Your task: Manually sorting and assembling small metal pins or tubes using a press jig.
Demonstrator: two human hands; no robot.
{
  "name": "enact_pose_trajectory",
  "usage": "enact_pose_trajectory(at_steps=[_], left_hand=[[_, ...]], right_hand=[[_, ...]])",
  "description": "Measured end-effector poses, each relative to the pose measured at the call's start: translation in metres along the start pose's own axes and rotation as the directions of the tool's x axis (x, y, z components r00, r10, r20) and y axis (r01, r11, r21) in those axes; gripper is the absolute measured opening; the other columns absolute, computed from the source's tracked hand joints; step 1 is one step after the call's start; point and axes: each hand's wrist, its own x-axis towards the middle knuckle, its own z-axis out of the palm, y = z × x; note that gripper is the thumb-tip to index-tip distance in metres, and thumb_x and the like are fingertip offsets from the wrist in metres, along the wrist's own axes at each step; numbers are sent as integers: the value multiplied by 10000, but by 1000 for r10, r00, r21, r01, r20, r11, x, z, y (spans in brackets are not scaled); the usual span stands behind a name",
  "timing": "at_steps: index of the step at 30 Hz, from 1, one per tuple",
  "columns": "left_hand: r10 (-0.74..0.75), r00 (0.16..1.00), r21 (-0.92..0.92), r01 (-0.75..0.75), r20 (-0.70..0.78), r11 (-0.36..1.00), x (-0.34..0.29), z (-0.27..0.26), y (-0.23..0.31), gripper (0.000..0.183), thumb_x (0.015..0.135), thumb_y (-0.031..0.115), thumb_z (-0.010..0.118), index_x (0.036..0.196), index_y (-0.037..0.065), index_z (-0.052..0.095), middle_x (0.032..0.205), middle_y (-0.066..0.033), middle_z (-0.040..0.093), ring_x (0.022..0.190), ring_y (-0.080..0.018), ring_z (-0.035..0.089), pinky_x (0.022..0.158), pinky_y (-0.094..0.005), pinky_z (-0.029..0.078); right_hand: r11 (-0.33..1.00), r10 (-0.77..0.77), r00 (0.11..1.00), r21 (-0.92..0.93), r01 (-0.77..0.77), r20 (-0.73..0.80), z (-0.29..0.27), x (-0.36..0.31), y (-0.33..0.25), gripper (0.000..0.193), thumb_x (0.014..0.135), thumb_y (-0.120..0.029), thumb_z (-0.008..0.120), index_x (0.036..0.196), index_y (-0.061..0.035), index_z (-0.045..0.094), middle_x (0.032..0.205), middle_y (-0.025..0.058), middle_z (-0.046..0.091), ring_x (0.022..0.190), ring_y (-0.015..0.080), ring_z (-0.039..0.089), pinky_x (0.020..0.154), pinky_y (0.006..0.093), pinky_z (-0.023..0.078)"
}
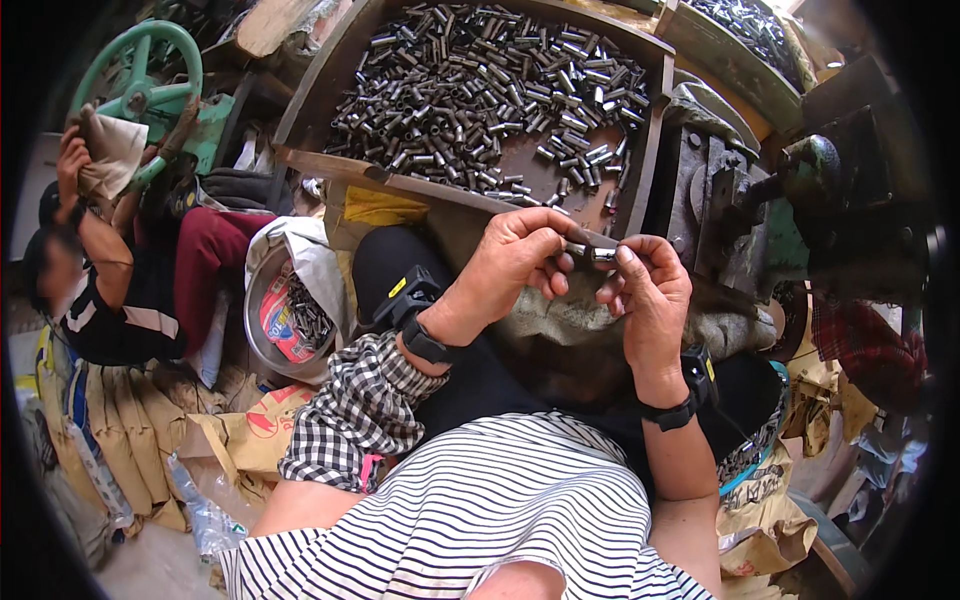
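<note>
In front of my lap, my left hand [520, 252] and my right hand [652, 288] meet at the fingertips, just off the near edge of a tray. A short shiny metal tube [604, 255] is pinched in my right thumb and fingers. My left thumb and forefinger close on another small metal tube [575, 249], partly covered by the fingers. The two pieces lie nearly end to end; whether they touch I cannot tell. Many similar metal tubes [460, 90] fill the wooden tray [655, 120], heaped toward its back and left.
Right of the tray stands a dark, greasy machine [720, 190]. A metal basin [262, 352] with more tubes sits at my left, beside brown paper sacks [120, 440]. Further left, another person [105, 275] holds a cloth at a green handwheel [140, 75]. Another filled tray [745, 50] stands at back right.
</note>
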Motion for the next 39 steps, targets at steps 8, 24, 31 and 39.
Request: enact_pose_trajectory(at_steps=[8, 24, 31, 39], left_hand=[[72, 997, 82, -74, 17, 994, -15, 1, -17, 172, 916, 112, 539, 1025, -10, 592, 754, -42, 613, 580, -82, 597, 512, -187, 503], [525, 724, 852, -523, 448, -6, -8, 17, -35, 328, 781, -35, 608, 1105, -41, 554, 786, -147, 583, 630, -278, 617, 535, -340, 506], [453, 750, 758, -616, 482, 215, 14, 7, -11, 349, 808, -16, 594, 1152, -31, 539, 886, -180, 594, 691, -309, 630, 575, -333, 511], [-77, 992, 212, 98, -104, 972, 61, -31, 49, 328, 862, 81, 448, 1170, -25, 491, 857, -96, 589, 631, -160, 638, 438, -218, 505]], right_hand=[[975, 83, 996, 207, -79, -12, 2, -16, 19, 113, 896, -124, 586, 949, -43, 528, 775, 82, 649, 522, 83, 596, 426, 162, 392], [972, 149, 988, 175, -154, 43, -17, -10, 15, 72, 850, -66, 638, 845, -25, 580, 717, 66, 645, 498, 46, 539, 403, 140, 378], [977, 213, 964, -48, -208, 160, -18, 22, 3, 118, 869, -117, 621, 847, -11, 574, 717, 90, 661, 439, 56, 538, 384, 148, 382], [-80, -449, 718, -825, 560, 531, -18, 136, -5, 125, 744, -29, 579, 869, -26, 570, 827, 85, 598, 734, 283, 611, 630, 385, 492]])
